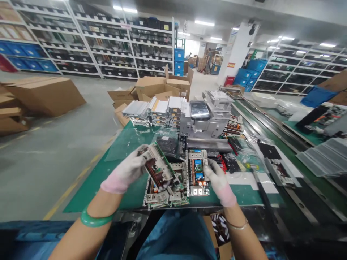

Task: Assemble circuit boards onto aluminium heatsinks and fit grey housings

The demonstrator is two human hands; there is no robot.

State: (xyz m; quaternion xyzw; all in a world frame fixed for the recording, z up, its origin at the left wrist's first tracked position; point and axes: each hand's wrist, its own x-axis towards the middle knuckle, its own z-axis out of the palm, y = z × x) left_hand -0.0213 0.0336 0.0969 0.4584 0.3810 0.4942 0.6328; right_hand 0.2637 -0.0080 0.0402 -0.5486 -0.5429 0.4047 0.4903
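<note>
My left hand (124, 169), in a white glove with a pink cuff, grips a tilted circuit board assembly (158, 168) with a green board and a metal frame. My right hand (217, 177), gloved the same way, holds the edge of a second metal-framed circuit board (197, 173) with blue and orange components. That board stands on or just above the green work mat (89, 195). A third framed board (165, 193) lies under the held assembly, partly hidden by it.
Stacked metal-framed modules (151, 110) and a grey metal housing (208, 122) with a dark-screened device (200, 110) stand beyond my hands. Plastic film, black panels and a long black tool lie right. Cardboard boxes (154, 88), shelving (108, 43) and a distant person (208, 59) show.
</note>
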